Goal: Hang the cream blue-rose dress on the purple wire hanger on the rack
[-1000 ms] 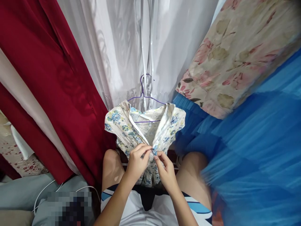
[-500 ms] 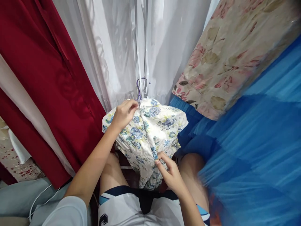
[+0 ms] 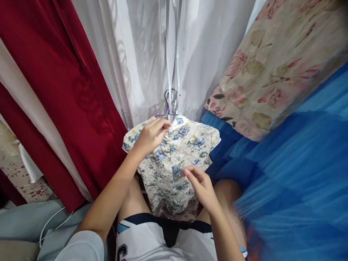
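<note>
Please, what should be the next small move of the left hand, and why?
Probably the left hand should ease away from the neckline of the dress: it is at the top of the middle seam, which looks closed below it. Whether it pinches something there, I cannot tell.

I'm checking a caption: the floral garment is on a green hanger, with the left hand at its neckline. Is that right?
Not quite: the head view shows a purple hanger, not green. The floral garment is on it, with the left hand at its neckline.
</note>
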### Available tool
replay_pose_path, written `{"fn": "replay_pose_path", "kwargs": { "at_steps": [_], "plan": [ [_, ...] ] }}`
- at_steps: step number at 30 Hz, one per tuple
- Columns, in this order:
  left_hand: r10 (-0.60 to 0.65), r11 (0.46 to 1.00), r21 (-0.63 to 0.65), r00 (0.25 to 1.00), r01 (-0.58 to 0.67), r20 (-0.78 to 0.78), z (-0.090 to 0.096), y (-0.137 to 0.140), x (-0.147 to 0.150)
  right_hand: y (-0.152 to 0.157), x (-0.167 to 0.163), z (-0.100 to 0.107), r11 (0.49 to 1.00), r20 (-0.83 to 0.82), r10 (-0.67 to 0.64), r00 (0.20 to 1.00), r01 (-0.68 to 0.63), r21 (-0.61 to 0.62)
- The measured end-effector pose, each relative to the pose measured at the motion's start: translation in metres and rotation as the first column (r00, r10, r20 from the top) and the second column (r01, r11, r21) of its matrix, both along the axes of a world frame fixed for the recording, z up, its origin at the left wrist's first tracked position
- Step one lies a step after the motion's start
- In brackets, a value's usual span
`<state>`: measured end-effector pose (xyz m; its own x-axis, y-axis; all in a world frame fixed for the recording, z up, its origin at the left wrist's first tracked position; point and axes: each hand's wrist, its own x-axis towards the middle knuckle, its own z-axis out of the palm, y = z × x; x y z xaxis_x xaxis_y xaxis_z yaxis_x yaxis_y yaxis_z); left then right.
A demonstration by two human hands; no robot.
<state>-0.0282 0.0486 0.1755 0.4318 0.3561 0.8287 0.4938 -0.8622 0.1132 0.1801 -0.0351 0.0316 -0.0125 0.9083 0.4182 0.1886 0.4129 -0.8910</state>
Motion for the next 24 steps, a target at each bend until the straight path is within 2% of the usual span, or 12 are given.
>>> {"fn": "replay_pose_path", "kwargs": {
  "at_steps": [3, 5, 8, 11, 15, 19, 21, 24],
  "plan": [
    [-0.053, 0.997, -0.060, 0.998, 0.051, -0.026, -0.002, -0.001, -0.001, 0.027, -0.029, 0.040, 0.997, -0.096, 0.070, 0.993, -0.065, 0.045],
    [-0.087, 0.992, -0.097, 0.994, 0.081, -0.059, -0.004, 0.000, -0.003, 0.048, -0.049, 0.061, 0.997, -0.156, 0.059, 0.986, -0.049, 0.063],
    [-0.107, 0.989, -0.112, 0.992, 0.099, -0.067, -0.006, 0.001, -0.008, 0.073, -0.073, 0.078, 0.998, -0.173, 0.033, 0.984, -0.021, 0.066],
    [-0.096, 0.991, -0.101, 0.994, 0.091, -0.043, -0.006, -0.002, -0.008, 0.081, -0.084, 0.084, 0.991, -0.201, 0.028, 0.979, -0.001, 0.133],
    [-0.039, 0.999, -0.006, 0.998, 0.039, 0.039, -0.003, -0.005, -0.001, 0.082, -0.084, 0.085, 0.966, -0.163, -0.089, 0.983, 0.125, 0.228],
    [0.036, 0.992, 0.112, 0.974, -0.062, 0.223, 0.008, 0.000, -0.005, 0.084, -0.075, 0.071, 0.973, -0.052, -0.144, 0.988, 0.151, 0.172],
    [0.113, 0.976, 0.139, 0.935, -0.167, 0.335, 0.015, 0.009, -0.021, 0.081, -0.067, 0.056, 0.986, -0.029, -0.132, 0.991, 0.134, 0.101],
    [0.221, 0.955, 0.074, 0.852, -0.288, 0.474, 0.015, 0.032, -0.061, 0.067, -0.058, 0.030, 0.996, -0.043, -0.078, 0.996, 0.079, 0.031]
  ]
}}
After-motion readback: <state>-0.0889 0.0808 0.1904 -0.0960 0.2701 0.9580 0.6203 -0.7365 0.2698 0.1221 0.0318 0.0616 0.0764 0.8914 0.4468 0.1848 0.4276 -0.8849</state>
